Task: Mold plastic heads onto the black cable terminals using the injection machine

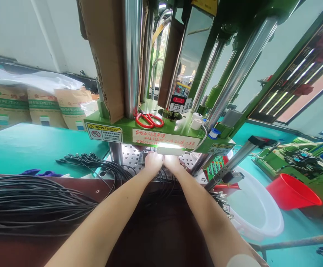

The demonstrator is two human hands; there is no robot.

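Both hands reach side by side into the lit gap below the green press plate [117, 125]. My left hand [153, 164] looks closed, its knuckles near a metal block on the perforated metal bed. Against it, almost touching, my right hand [172, 162] is curled too, just below the white lamp [170, 151]. What the fingers hold is hidden by the hands and the lamp. Black cables [165, 178] hang down right beneath them towards my body. More cable ends with connectors [79, 158] lie to the left of the bed.
Red-handled scissors [149, 120] rest on the press plate. A large bundle of black cables [33, 204] covers the left side. To the right are a white tub [274, 222], a red bucket [295, 191] and a metal bracket arm [233, 163]. Printed sacks [43, 107] stand behind, left.
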